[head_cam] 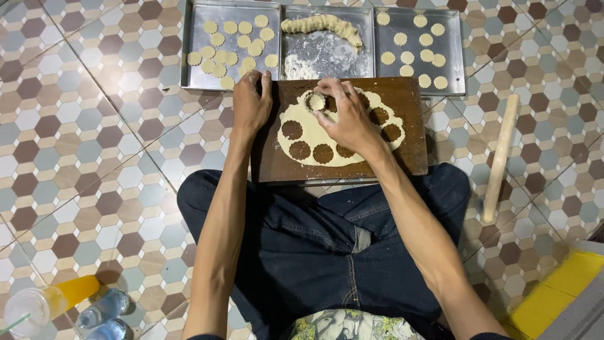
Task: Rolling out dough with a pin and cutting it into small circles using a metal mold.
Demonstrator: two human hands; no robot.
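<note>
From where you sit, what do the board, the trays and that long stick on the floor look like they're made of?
The board looks like dark brown wood with a dull, floury surface. The three trays look like bare metal, grey and faintly reflective, probably aluminium or steel. The rolling pin looks like pale unfinished wood, plain and matte.

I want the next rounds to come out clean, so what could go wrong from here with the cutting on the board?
The dough sheet is already full of holes, so a cut near one may tear the thin strips between them. The right hand presses the round cutter near the sheet's far edge, which may give an incomplete round. The wooden board rests partly on the person's lap; only the left hand steadies it, so it could tip.
</note>
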